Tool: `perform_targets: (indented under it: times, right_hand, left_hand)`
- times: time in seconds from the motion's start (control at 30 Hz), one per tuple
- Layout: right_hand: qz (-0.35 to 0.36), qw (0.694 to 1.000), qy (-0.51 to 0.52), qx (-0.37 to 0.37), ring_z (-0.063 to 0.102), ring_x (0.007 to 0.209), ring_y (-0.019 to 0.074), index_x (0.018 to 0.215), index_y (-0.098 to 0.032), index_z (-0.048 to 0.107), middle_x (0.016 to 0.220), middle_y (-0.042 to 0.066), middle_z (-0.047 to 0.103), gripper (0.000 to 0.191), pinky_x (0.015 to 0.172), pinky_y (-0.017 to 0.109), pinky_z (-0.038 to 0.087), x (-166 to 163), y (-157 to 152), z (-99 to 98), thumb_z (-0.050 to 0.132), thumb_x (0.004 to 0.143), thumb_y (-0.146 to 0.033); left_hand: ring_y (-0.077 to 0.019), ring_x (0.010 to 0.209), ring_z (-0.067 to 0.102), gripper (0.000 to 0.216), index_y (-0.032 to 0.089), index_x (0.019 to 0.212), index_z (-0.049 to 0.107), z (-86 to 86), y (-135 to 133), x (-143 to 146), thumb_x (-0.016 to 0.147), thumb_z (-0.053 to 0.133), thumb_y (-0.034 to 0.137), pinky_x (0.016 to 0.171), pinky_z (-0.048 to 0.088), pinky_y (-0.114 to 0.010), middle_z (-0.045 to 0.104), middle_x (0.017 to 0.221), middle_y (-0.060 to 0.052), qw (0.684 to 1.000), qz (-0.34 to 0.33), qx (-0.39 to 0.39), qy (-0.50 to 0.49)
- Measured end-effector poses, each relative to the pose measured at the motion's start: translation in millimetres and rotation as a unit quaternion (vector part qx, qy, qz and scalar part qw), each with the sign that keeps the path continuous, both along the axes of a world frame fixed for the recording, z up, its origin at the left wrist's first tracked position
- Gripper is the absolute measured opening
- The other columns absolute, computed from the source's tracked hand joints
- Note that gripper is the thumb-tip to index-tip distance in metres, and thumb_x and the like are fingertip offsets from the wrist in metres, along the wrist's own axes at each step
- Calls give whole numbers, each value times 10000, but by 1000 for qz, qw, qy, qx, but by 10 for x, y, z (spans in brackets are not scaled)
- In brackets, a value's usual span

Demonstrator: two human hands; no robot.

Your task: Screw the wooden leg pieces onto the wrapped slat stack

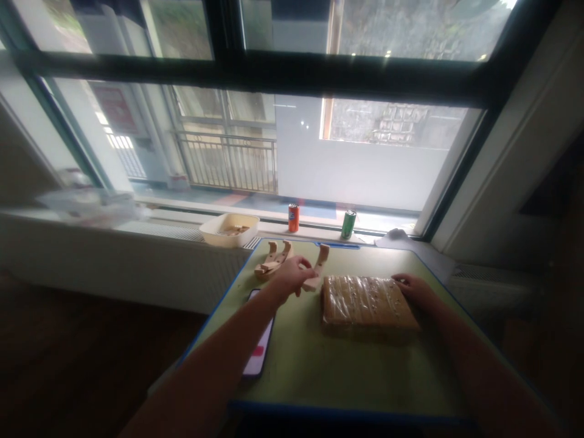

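Note:
My left hand is closed on a curved wooden piece with a hooked upper end, held over the table left of a brown box. Clear, crinkled plastic covers this box, which lies flat on the table. My right hand grips the box at its far right corner, fingers bent over the edge. Beyond my left hand lie several similar curved wooden pieces, partly hidden behind it. A phone with a lit screen lies under my left forearm, which covers part of it.
The green table has a blue edge and stands against a window ledge. On the ledge are an orange can, a green can and a cream plastic tub with wooden bits inside. Plastic bags lie farther left.

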State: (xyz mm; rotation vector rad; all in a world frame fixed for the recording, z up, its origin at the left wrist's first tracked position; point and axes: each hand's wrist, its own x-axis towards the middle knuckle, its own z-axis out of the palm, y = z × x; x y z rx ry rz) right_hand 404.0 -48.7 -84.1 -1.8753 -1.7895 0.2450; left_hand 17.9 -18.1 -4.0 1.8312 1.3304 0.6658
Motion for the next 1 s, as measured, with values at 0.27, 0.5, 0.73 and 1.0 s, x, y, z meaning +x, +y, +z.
perform_targets:
  times: [0.27, 0.5, 0.73, 1.0]
  right_hand:
    - [12, 1000, -9, 11, 616, 875, 244, 947, -156, 673, 969, 105, 673, 355, 737, 312, 464, 10, 14, -24, 503, 753, -400]
    - [14, 1000, -4, 12, 609, 872, 243, 938, -165, 678, 965, 103, 670, 334, 746, 315, 458, 1, 17, -7, 512, 746, -383]
    - [19, 1000, 4, 3, 605, 891, 241, 951, -169, 677, 972, 92, 672, 338, 759, 312, 454, -30, -18, 45, 502, 755, -382]
    - [16, 1000, 10, 0, 613, 853, 228, 944, -173, 678, 958, 82, 678, 332, 738, 304, 456, -45, -23, 52, 500, 757, -381]
  left_hand:
    - [-89, 450, 506, 294, 172, 948, 534, 30, -313, 228, 720, 541, 358, 360, 345, -179, 617, 733, -24, 994, -103, -41, -19]
    - [-150, 625, 562, 276, 181, 960, 544, 152, -499, 297, 733, 514, 334, 522, 374, -225, 623, 747, -30, 981, -84, 110, 133]
    - [-171, 660, 563, 267, 159, 968, 550, 100, -540, 337, 801, 432, 330, 552, 355, -246, 632, 766, -59, 977, -104, 108, 152]
    - [-159, 660, 569, 250, 190, 954, 593, 140, -531, 333, 785, 478, 334, 558, 365, -240, 646, 771, -29, 978, -135, 101, 125]
